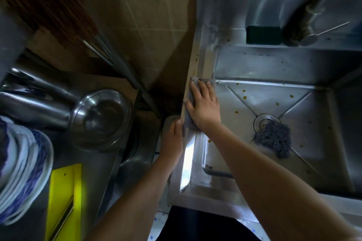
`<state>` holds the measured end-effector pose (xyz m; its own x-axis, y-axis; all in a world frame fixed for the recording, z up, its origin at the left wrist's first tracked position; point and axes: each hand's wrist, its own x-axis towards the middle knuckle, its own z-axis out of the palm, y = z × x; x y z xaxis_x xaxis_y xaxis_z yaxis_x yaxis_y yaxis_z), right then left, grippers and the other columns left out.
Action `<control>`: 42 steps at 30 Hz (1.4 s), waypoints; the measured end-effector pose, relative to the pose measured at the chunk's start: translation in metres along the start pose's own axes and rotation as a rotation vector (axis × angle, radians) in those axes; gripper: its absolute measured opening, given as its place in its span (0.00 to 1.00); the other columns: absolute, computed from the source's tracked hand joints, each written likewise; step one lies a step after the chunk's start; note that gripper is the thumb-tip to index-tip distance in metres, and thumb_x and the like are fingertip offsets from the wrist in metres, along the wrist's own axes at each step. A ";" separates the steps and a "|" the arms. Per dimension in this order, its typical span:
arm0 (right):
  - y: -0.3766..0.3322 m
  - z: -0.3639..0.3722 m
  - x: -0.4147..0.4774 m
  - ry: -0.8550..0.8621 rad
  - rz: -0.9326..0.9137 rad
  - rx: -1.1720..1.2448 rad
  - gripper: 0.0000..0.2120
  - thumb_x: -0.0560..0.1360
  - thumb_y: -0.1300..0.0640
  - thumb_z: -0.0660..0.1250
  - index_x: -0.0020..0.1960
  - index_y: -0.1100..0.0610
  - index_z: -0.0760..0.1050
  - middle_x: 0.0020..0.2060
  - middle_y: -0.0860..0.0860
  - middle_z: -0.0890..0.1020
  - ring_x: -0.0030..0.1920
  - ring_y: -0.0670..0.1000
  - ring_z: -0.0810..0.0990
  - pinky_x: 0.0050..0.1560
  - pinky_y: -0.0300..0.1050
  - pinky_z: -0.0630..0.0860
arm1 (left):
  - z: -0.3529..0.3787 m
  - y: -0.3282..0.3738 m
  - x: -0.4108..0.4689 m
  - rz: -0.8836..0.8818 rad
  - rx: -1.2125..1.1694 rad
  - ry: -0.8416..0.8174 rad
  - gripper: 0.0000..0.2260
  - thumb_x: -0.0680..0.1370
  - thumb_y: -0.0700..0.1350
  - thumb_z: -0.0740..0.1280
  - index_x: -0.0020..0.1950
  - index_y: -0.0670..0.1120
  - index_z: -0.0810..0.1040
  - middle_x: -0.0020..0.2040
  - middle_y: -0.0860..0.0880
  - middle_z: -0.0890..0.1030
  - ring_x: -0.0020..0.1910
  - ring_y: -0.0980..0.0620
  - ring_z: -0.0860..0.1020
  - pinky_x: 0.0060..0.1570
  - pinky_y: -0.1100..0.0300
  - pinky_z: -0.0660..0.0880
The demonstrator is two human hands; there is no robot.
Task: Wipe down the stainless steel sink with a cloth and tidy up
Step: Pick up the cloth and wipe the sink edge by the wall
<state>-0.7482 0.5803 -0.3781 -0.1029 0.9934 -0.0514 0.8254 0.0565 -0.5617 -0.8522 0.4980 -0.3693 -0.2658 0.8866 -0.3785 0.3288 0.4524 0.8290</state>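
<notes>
A grey cloth (188, 97) lies flat along the left rim of the stainless steel sink (204, 64). My right hand (203, 106) presses down on the cloth with fingers spread, pointing away from me. My left hand (173, 139) grips the outer left edge of the sink rim just below the cloth, its thumb touching the cloth's near end. Brown spots dot the sink's rim and basin floor. A grey steel-wool scourer (274, 140) sits in the basin beside the drain (264, 122).
A dark green sponge (263, 34) rests on the back ledge next to the tap (313, 15). Left of the sink stand steel bowls (100, 119), stacked blue-and-white plates (21, 166) and a yellow object (64, 197). A gap with tiled floor separates the two units.
</notes>
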 end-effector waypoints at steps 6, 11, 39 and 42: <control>-0.011 0.002 -0.039 0.154 0.052 0.168 0.21 0.80 0.53 0.57 0.72 0.53 0.64 0.72 0.53 0.66 0.75 0.55 0.56 0.73 0.51 0.55 | 0.002 -0.002 0.001 -0.050 -0.041 -0.002 0.14 0.81 0.53 0.52 0.60 0.54 0.74 0.49 0.56 0.75 0.45 0.60 0.72 0.46 0.65 0.65; -0.016 -0.007 -0.048 0.235 0.100 0.305 0.17 0.78 0.61 0.60 0.66 0.58 0.72 0.68 0.55 0.72 0.73 0.56 0.62 0.71 0.41 0.53 | -0.007 -0.001 0.010 -0.055 0.033 -0.133 0.17 0.81 0.55 0.49 0.66 0.53 0.68 0.59 0.49 0.75 0.48 0.55 0.72 0.47 0.63 0.63; -0.008 -0.024 0.062 0.103 0.015 0.062 0.19 0.80 0.56 0.57 0.70 0.53 0.66 0.73 0.50 0.63 0.75 0.54 0.51 0.72 0.43 0.46 | 0.047 0.053 0.143 0.116 -0.218 -0.177 0.18 0.82 0.46 0.50 0.73 0.51 0.61 0.72 0.50 0.65 0.68 0.56 0.65 0.62 0.65 0.59; -0.003 -0.020 0.072 0.075 -0.003 -0.072 0.20 0.81 0.53 0.54 0.73 0.50 0.61 0.74 0.49 0.59 0.76 0.54 0.49 0.73 0.49 0.50 | 0.047 0.058 0.141 0.129 -0.298 -0.194 0.18 0.82 0.46 0.50 0.72 0.55 0.61 0.69 0.55 0.67 0.66 0.60 0.65 0.59 0.68 0.62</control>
<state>-0.7471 0.6533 -0.3636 -0.0659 0.9977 0.0139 0.8630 0.0640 -0.5012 -0.8275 0.6538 -0.3935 -0.0531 0.9492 -0.3100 0.0629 0.3130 0.9477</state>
